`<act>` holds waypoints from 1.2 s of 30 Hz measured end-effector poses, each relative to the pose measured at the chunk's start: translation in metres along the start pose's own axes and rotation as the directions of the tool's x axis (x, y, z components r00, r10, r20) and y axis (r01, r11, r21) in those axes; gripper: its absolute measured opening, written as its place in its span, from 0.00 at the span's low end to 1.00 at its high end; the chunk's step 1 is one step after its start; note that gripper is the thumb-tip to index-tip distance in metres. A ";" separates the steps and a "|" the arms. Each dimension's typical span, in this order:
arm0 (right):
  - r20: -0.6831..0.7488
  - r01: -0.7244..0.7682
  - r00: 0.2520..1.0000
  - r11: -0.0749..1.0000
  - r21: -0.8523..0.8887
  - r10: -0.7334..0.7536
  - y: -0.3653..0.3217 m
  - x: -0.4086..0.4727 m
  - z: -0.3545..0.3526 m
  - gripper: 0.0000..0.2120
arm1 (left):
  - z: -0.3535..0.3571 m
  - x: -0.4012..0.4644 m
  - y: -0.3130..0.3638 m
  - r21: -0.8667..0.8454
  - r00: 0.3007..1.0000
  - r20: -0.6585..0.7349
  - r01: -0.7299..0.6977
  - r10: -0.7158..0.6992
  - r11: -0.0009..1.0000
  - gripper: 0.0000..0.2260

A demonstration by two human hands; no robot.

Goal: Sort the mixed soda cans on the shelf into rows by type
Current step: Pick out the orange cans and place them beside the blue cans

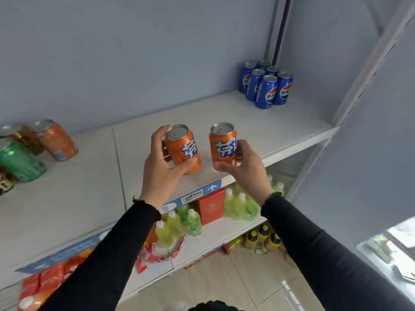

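Note:
My left hand (160, 167) grips an orange soda can (183, 147), tilted slightly, above the white shelf (258, 122). My right hand (244, 166) grips a second orange can (223, 142), held upright beside the first. Both cans hover over the middle of the shelf near its front edge. Several blue cola cans (267, 86) stand grouped at the shelf's back right. At the far left stand another orange can (56, 140), a green can (20, 160) and a few partly hidden ones.
A grey wall backs the shelf and a metal upright (350, 104) bounds it on the right. The lower shelves hold green and yellow bottles (238, 205), a red box (211, 205) and red packets (161, 252). Tiled floor lies below.

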State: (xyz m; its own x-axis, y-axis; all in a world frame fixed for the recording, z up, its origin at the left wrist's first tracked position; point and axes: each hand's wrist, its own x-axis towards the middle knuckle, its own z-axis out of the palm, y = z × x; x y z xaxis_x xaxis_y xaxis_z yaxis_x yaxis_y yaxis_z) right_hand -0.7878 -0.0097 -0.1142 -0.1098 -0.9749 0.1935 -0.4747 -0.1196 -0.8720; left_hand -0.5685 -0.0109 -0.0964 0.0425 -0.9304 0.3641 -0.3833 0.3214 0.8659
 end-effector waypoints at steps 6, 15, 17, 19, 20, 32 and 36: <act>-0.019 -0.064 0.998 0.998 -0.003 0.064 0.027 0.085 -0.037 0.31 | 0.065 0.077 -0.001 0.042 0.998 0.056 -0.021 0.019 0.999 0.38; -0.017 -0.114 0.993 0.988 0.101 0.117 0.051 0.210 -0.026 0.30 | 0.122 0.196 -0.042 0.137 0.989 0.148 -0.046 0.026 0.990 0.39; -0.014 -0.115 0.993 0.988 0.103 0.117 0.055 0.232 -0.019 0.29 | 0.130 0.217 -0.050 0.143 0.987 0.156 -0.045 0.022 0.989 0.39; -0.015 -0.119 0.992 0.987 0.104 0.121 0.059 0.254 -0.012 0.28 | 0.139 0.238 -0.058 0.139 0.987 0.162 -0.024 0.001 0.990 0.39; -0.016 -0.125 0.992 0.986 0.106 0.128 0.061 0.267 -0.009 0.28 | 0.143 0.248 -0.060 0.134 0.987 0.163 -0.011 -0.011 0.991 0.38; -0.043 -0.131 0.990 0.989 0.069 0.135 0.086 0.367 0.021 0.31 | 0.185 0.335 -0.078 0.188 0.994 0.106 0.010 -0.031 0.982 0.36; -0.034 -0.109 0.993 0.984 0.139 0.114 0.093 0.376 0.024 0.33 | 0.190 0.341 -0.081 0.190 0.995 0.103 -0.011 -0.009 0.982 0.36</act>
State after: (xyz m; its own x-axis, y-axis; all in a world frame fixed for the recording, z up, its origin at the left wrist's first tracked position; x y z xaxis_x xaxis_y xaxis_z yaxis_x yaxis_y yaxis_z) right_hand -0.8521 -0.3917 -0.1335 -0.1928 -0.9753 0.1076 -0.3336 -0.0379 -0.9420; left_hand -0.6984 -0.3877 -0.1076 -0.0493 -0.9463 0.3195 -0.5520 0.2924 0.7809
